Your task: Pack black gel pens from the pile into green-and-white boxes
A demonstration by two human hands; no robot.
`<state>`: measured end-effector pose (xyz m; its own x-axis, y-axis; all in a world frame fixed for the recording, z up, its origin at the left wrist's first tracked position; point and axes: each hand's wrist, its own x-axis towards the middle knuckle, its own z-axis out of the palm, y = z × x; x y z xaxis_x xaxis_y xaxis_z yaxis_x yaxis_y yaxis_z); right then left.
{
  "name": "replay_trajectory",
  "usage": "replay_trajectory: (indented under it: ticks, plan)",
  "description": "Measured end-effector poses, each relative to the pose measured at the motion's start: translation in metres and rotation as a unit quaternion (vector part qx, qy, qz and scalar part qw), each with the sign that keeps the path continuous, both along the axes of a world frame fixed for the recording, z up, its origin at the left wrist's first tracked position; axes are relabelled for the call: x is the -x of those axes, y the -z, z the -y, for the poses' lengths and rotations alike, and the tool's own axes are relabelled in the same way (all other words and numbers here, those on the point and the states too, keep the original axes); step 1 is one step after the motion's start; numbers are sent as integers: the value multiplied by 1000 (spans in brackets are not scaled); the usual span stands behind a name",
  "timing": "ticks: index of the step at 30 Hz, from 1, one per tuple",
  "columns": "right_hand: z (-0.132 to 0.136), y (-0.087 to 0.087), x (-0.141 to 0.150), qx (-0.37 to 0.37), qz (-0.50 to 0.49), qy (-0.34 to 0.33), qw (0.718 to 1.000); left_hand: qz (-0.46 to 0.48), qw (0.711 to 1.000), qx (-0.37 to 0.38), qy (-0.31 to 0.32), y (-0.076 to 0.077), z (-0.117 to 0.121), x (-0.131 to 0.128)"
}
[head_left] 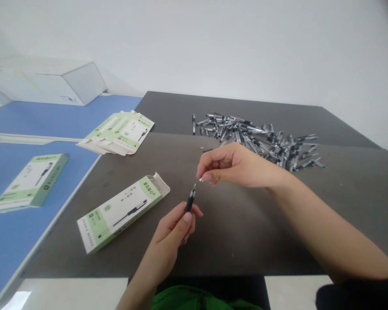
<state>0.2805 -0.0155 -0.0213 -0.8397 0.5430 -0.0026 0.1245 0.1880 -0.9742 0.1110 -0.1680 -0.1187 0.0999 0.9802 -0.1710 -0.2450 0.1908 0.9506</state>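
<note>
My left hand [174, 228] is closed around a black gel pen [190, 200], its bare metal tip pointing up and away from me. Just above that tip, my right hand [224, 165] pinches a tiny whitish piece [201, 179], too small to name. A small gap separates the piece from the pen tip. Left of my hands lies a green and white pen box [123, 213] with its end flap open at the upper right. Beyond my right hand, a heap of pens [255, 137] is spread over the dark table [213, 254].
Several flat green and white cartons [126, 131] overlap at the table's back left. A standing-thick pen box [30, 183] lies on the blue table [6, 241] to the left. A large white box [45, 82] sits behind it, near the wall.
</note>
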Motion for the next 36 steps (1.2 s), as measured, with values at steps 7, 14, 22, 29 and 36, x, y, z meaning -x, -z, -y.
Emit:
replay_trajectory:
  ticks: [7, 14, 22, 29, 36]
  plan:
    - [17, -4, -5, -38, 21, 19, 999, 1, 1000, -15, 21, 0, 0, -3]
    - [23, -1, -10, 16, 3, 44, 999, -48, 998, -20, 24, -7, 1, -2]
    - [30, -7, -15, -20, 19, 62, 998, -92, 995, -22, 29, -8, 5, -2]
    - [41, 2, -14, -24, 61, 51, 997, -104, 994, -17, 26, -9, 4, -2]
    - [60, 28, -9, 122, -70, 121, 983, -128, 989, -55, -59, -9, 4, -8]
